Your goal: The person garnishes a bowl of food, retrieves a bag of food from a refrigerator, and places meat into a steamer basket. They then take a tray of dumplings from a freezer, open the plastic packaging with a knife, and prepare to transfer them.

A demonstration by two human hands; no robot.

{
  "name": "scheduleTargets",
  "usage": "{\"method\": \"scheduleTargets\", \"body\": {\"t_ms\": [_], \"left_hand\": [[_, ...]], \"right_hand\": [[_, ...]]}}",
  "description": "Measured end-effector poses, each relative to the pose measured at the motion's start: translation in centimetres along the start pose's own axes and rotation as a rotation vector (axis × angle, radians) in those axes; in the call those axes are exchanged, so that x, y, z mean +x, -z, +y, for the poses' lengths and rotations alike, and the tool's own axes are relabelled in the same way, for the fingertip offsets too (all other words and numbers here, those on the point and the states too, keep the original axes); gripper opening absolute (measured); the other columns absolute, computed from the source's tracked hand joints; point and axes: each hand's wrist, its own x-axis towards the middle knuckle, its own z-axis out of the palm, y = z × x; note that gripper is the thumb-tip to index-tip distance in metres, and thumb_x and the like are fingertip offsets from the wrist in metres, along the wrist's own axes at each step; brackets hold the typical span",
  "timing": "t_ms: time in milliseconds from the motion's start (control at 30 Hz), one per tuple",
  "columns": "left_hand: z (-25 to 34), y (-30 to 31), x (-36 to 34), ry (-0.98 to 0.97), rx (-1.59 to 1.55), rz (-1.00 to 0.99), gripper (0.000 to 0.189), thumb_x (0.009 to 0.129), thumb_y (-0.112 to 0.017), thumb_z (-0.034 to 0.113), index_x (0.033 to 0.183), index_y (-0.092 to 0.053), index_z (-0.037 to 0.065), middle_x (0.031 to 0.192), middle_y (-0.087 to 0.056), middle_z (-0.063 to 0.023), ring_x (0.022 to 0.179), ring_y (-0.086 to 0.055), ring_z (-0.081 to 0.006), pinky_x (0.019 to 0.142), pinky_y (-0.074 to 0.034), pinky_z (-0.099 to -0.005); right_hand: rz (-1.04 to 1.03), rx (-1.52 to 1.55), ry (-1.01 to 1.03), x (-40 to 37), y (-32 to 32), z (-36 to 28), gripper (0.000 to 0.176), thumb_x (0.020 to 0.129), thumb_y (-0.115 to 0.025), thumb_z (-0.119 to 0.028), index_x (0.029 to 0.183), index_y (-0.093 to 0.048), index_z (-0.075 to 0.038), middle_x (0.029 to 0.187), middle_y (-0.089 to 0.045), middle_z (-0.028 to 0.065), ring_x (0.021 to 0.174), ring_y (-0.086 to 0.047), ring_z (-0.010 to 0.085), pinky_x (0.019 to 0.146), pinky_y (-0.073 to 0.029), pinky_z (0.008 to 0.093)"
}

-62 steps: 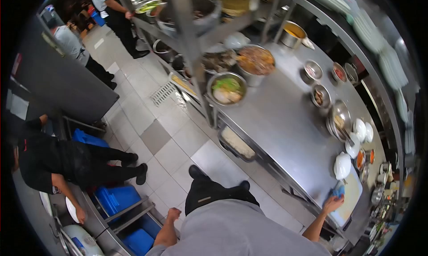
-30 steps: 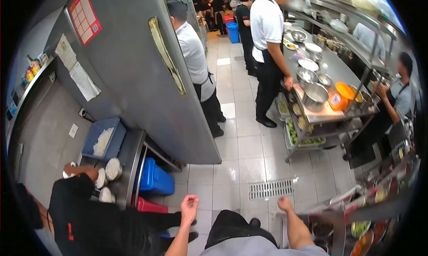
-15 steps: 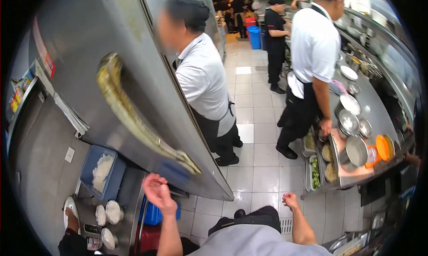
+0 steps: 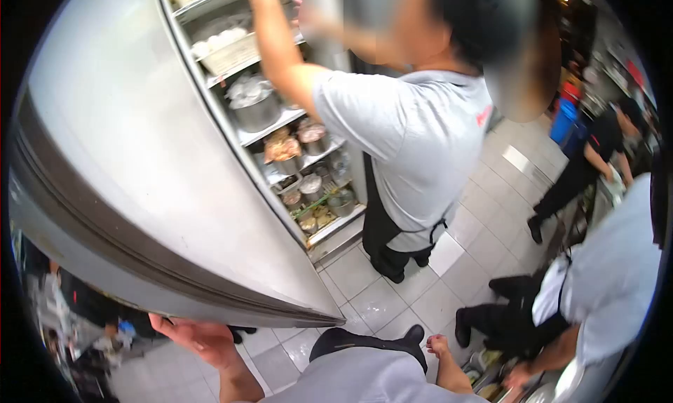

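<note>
**Inner face of the refrigerator door [image 4: 158, 147] now exposed**

The left hand [image 4: 201, 341] is set at the door's near edge, fingers bent; whether the edge is gripped cannot be told. The right hand [image 4: 437, 344] is held loosely curled, nothing seen in it. Only the door's outer face was shown half a second earlier; now the shelves [image 4: 275, 126] and a metal pot [image 4: 256, 114] are exposed. Beside them a co-worker [image 4: 399, 115] is seen, arms raised.
</note>
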Motion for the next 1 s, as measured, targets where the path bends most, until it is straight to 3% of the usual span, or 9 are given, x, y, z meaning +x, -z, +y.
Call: {"method": "scheduleTargets", "body": {"t_ms": [100, 167, 233, 333, 567, 633, 767, 833, 1000], "left_hand": [[2.3, -3.2, -1.2, -0.002, 0.286, 0.086, 0.115, 0.076, -0.076, 0.060, 0.152, -0.011, 0.002, 0.151, -0.033, -0.0141, 0.137, -0.037, -0.0260, 0.114, -0.029, -0.0417], [3.3, -4.8, -1.5, -0.015, 0.218, -0.038, 0.108, 0.078, -0.080, 0.035, 0.154, -0.009, 0.006, 0.147, -0.038, -0.0071, 0.136, -0.036, -0.0222, 0.113, -0.029, -0.0395], [4.2, -6.5, -2.3, 0.097, 0.426, 0.020, 0.107, 0.079, -0.080, 0.029, 0.155, -0.009, 0.008, 0.144, -0.040, -0.0046, 0.130, -0.041, -0.0206, 0.111, -0.029, -0.0376], [3.6, -7.2, -3.8, 0.147, 0.469, 0.111, 0.106, 0.080, -0.080, 0.028, 0.155, -0.008, 0.007, 0.142, -0.040, -0.0079, 0.124, -0.042, -0.0212, 0.108, -0.030, -0.0370], [0.9, -4.9, -5.8, 0.115, 0.657, 0.212, 0.115, 0.076, -0.078, 0.052, 0.154, -0.008, 0.004, 0.144, -0.037, -0.0149, 0.128, -0.040, -0.0248, 0.108, -0.030, -0.0395], [-0.6, -2.7, -6.7, -0.107, 0.870, 0.254, 0.119, 0.074, -0.077, 0.060, 0.153, -0.008, 0.003, 0.145, -0.034, -0.0154, 0.129, -0.039, -0.0261, 0.109, -0.031, -0.0422], [-2.4, 2.0, -11.9, -0.102, 0.866, 0.205, 0.081, 0.082, -0.068, 0.038, 0.143, -0.035, -0.005, 0.143, -0.039, -0.0248, 0.126, -0.046, -0.0361, 0.105, -0.038, -0.0474], [-3.3, 5.4, -15.2, -0.069, 0.878, 0.187, 0.080, 0.083, -0.068, 0.036, 0.144, -0.034, -0.004, 0.144, -0.037, -0.0239, 0.126, -0.046, -0.0352, 0.105, -0.038, -0.0468], [-3.0, 9.0, -18.8, 0.056, 0.940, 0.228, 0.078, 0.085, -0.067, 0.031, 0.145, -0.031, -0.001, 0.148, -0.033, -0.0214, 0.125, -0.046, -0.0332, 0.105, -0.039, -0.0454]], "right_hand": [[-0.126, -0.132, 0.089, 4.3, 3.7, -6.1, 0.005, 0.084, -0.058, -0.007, 0.086, -0.062, -0.005, 0.072, -0.064, 0.0081, 0.060, -0.064, 0.0204, 0.044, -0.049, 0.0334], [-0.186, -0.442, 0.160, 7.1, 7.0, -10.0, 0.005, 0.082, -0.060, -0.008, 0.085, -0.061, -0.004, 0.067, -0.063, 0.0078, 0.056, -0.063, 0.0198, 0.044, -0.049, 0.0339], [-0.167, -0.582, 0.210, 10.1, 8.6, -13.7, 0.008, 0.081, -0.062, -0.011, 0.082, -0.060, -0.003, 0.063, -0.061, 0.0084, 0.054, -0.062, 0.0182, 0.046, -0.050, 0.0328], [-0.203, -0.565, 0.230, 13.8, 8.6, -18.6, 0.009, 0.085, -0.059, -0.009, 0.087, -0.063, -0.001, 0.067, -0.062, 0.0075, 0.056, -0.061, 0.0185, 0.044, -0.047, 0.0313], [-0.418, -0.629, 0.297, 10.9, -2.9, -26.2, 0.009, 0.087, -0.059, -0.010, 0.094, -0.063, -0.005, 0.079, -0.064, 0.0044, 0.072, -0.063, 0.0154, 0.057, -0.052, 0.0315], [-0.438, -0.685, 0.328, 8.7, -6.7, -26.6, 0.010, 0.087, -0.061, -0.011, 0.096, -0.064, -0.005, 0.079, -0.064, 0.0039, 0.073, -0.063, 0.0147, 0.058, -0.051, 0.0309], [-0.669, -0.574, 0.492, 4.0, -12.5, -28.3, 0.015, 0.086, -0.066, -0.010, 0.099, -0.066, -0.003, 0.082, -0.067, 0.0070, 0.074, -0.064, 0.0155, 0.065, -0.051, 0.0295], [-0.733, -0.564, 0.514, 2.7, -15.3, -29.2, 0.017, 0.086, -0.068, -0.012, 0.100, -0.067, -0.002, 0.083, -0.068, 0.0074, 0.077, -0.064, 0.0155, 0.068, -0.052, 0.0294], [-0.768, -0.658, 1.020, -4.8, -23.2, -38.9, 0.019, 0.089, -0.066, -0.011, 0.105, -0.066, 0.000, 0.083, -0.064, 0.0019, 0.076, -0.058, 0.0093, 0.069, -0.050, 0.0273]]}}
